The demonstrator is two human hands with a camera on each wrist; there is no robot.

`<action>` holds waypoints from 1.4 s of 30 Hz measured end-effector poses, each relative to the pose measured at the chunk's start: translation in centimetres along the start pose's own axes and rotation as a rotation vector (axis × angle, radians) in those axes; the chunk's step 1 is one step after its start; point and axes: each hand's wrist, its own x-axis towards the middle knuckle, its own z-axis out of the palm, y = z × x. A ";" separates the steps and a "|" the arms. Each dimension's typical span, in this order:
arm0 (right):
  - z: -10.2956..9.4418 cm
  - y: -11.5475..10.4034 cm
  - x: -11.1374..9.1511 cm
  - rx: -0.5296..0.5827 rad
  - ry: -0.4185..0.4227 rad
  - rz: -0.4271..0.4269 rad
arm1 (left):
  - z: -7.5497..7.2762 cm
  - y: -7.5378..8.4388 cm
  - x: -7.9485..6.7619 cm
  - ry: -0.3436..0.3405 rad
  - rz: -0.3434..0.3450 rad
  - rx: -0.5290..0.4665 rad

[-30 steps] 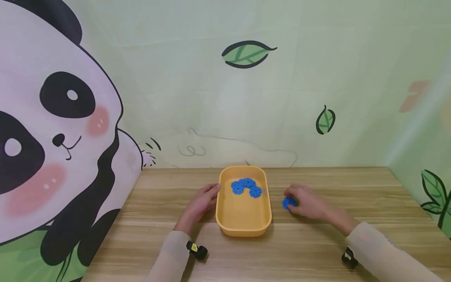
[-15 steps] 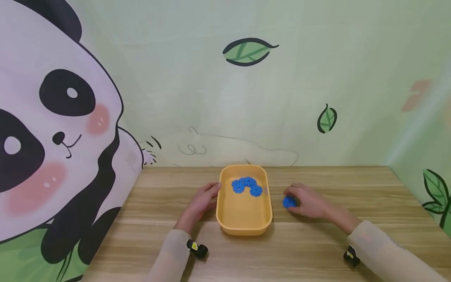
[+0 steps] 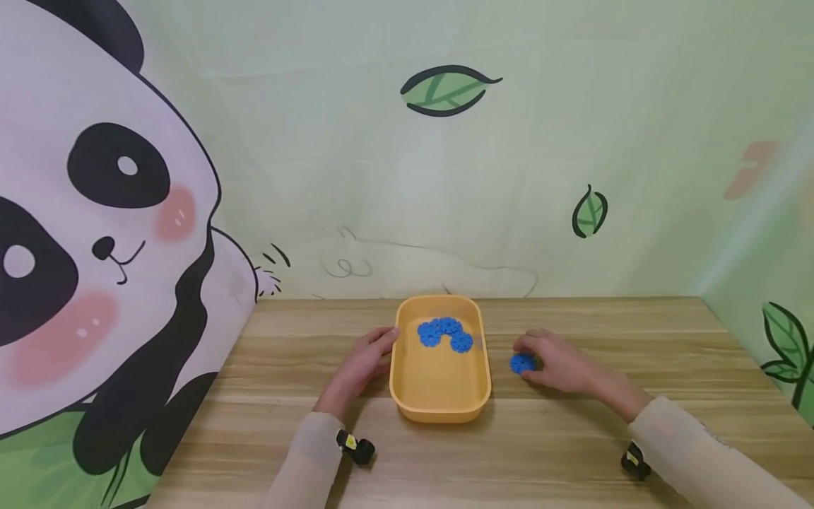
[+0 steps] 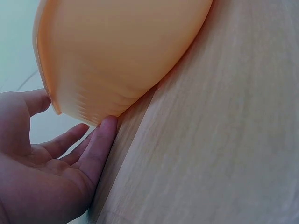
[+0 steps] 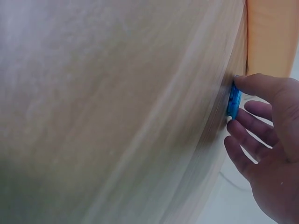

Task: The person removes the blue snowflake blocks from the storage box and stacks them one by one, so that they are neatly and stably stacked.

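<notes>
A yellow plastic bin (image 3: 439,385) stands on the wooden table with several blue notched building discs (image 3: 461,342) lying at its far end. At the bin's left side is my left hand (image 3: 362,364); in the left wrist view its thumb touches the rim and its loosely extended fingertips (image 4: 110,123) rest against the lower wall. To the right of the bin, my right hand (image 3: 559,363) pinches another blue disc (image 3: 522,364) between thumb and fingers. That disc (image 5: 233,100) lies at the table surface in the right wrist view, partly covered by the thumb.
The wooden table (image 3: 267,438) ends at a wall hanging (image 3: 305,177) printed with a panda and leaves. Black wrist cameras (image 3: 357,448) are strapped over both sleeves. A gap of bare table separates the right hand from the bin.
Both hands, the bin and the discs stay nearly in place. My right fingers shift slightly on the disc, which shows a little flatter now. The head view drifts slightly.
</notes>
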 end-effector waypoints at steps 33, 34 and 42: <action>1.2 -8.2 14.6 0.008 -0.087 -0.048 | -0.2 -0.2 0.1 -0.008 0.036 -0.012; 1.5 -8.1 14.9 -0.003 -0.098 -0.053 | -0.2 -0.2 0.2 -0.012 0.039 -0.017; 3.3 -7.6 16.1 -0.074 -0.183 -0.038 | 0.0 -0.1 0.1 -0.022 0.045 -0.025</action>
